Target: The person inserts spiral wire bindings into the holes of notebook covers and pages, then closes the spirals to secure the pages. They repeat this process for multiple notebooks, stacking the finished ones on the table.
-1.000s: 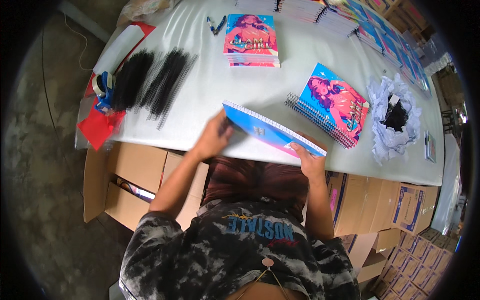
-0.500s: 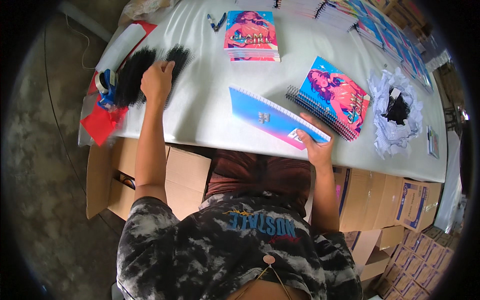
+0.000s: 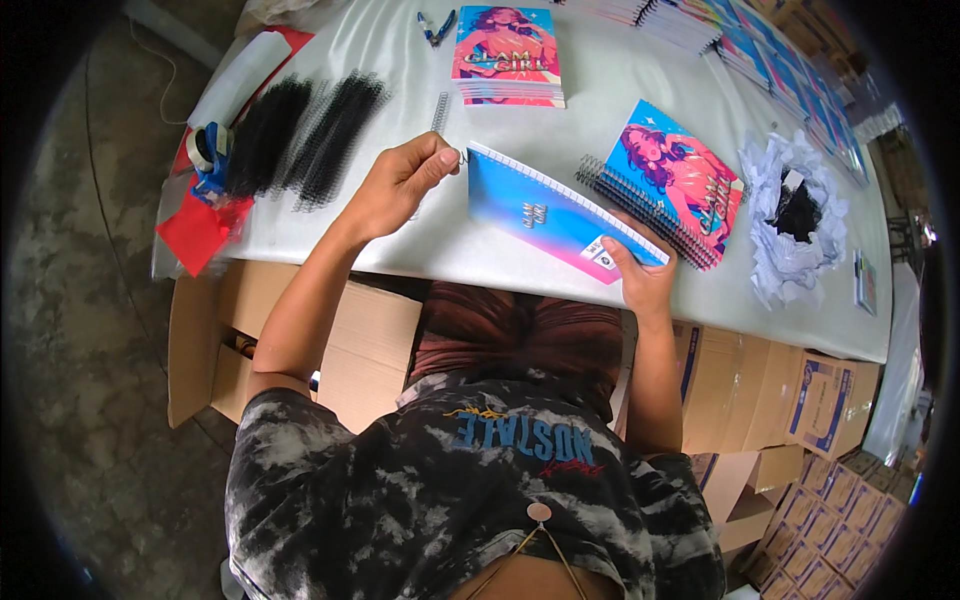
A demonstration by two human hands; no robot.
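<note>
My left hand [image 3: 400,185] is closed around a thin spiral binding coil [image 3: 440,112], which sticks out above the fist. The hand is beside the upper left corner of an unbound notebook [image 3: 535,215], blue fading to pink, with a row of punched holes along its upper edge. My right hand [image 3: 645,278] grips this notebook at its right end, thumb on the cover, and holds it tilted over the table. Close behind lies a stack of coil-bound notebooks [image 3: 675,180]. Left of my left hand is a pile of black spiral coils [image 3: 335,135].
On the white-covered table [image 3: 400,260] stand a stack of unbound notebooks [image 3: 505,55], blue-handled pliers [image 3: 436,30], a blue tape dispenser [image 3: 212,180] and crumpled pale wrapping [image 3: 770,265] around black material. More notebooks [image 3: 765,65] line the far right. Cardboard boxes [image 3: 370,335] sit below the front edge.
My left hand has moved right from the coil pile to the notebook's left corner, bringing a spiral coil. The right hand still holds the notebook, nearly in place.
</note>
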